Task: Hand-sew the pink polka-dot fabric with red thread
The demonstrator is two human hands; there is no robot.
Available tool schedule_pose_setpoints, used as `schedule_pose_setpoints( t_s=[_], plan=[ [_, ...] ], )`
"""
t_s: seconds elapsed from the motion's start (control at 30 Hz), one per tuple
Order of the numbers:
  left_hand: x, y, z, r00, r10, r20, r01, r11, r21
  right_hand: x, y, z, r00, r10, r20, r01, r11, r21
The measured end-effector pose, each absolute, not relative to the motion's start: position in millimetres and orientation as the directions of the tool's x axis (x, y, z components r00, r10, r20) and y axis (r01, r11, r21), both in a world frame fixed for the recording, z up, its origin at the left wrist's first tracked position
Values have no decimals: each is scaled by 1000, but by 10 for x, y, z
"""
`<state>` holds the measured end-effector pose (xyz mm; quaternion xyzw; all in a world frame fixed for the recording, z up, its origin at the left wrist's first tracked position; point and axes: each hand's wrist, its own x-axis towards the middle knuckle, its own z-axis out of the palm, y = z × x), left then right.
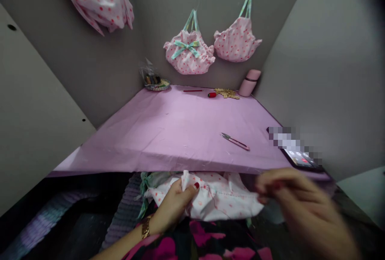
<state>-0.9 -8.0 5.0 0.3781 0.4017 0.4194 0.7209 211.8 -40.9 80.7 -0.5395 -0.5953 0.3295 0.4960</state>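
Observation:
My left hand (174,206) pinches a fold of white fabric with pink dots (222,200), held in my lap just below the table's front edge. A thin thread runs across the cloth toward my right hand (296,202), which is smeared by motion at the cloth's right end; its fingers look drawn together, but what they hold I cannot make out. A gold bracelet sits on my left wrist.
A table under a lilac cloth (180,132) carries small pink snips (235,141), a phone (296,152) at the right edge, a basket of bits (155,81), a red pencil (191,90), a pink flask (249,82). Three dotted fabric bags (189,53) hang on the grey walls.

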Motion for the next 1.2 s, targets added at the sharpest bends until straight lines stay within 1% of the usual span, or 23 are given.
schedule_pose_setpoints(
  t_s=[0.07, 0.1, 0.13, 0.2, 0.4, 0.5, 0.67, 0.8, 1.0, 1.1, 1.2],
  plan=[
    [-13, -81, 50, 349, 904, -246, -299, 356, 886, 1897, -280, 713, -177, 973, 145, 347, 200, -916],
    [-15, -82, 50, 347, 905, -245, -294, 353, 888, 1798, -234, 666, -263, 955, 135, 399, 236, -886],
    [-16, -84, 49, 336, 908, -249, -284, 350, 893, 1715, -202, 624, -325, 936, 132, 427, 270, -863],
    [-16, -88, 49, 316, 911, -264, -267, 352, 897, 1613, -174, 556, -382, 915, 129, 472, 313, -824],
    [-2, -89, 68, 348, 908, -233, -282, 339, 898, 1630, -188, 452, -356, 931, 79, 580, 287, -762],
    [1, -88, 84, 370, 900, -229, -306, 351, 885, 1645, -185, 419, -371, 927, 59, 579, 281, -766],
    [-8, -86, 83, 339, 910, -240, -255, 335, 907, 1639, -181, 391, -372, 928, 30, 586, 260, -768],
    [-8, -82, 63, 345, 908, -239, -258, 337, 906, 1641, -191, 388, -365, 931, 24, 594, 252, -764],
    [-4, -94, 74, 363, 904, -225, -310, 345, 886, 1640, -197, 366, -350, 936, 28, 576, 239, -782],
    [-3, -104, 89, 367, 903, -222, -341, 353, 871, 1638, -193, 346, -319, 948, -16, 552, 172, -816],
    [-2, -108, 108, 387, 896, -218, -350, 362, 864, 1643, -180, 306, -335, 938, -94, 469, 79, -879]
  ],
)
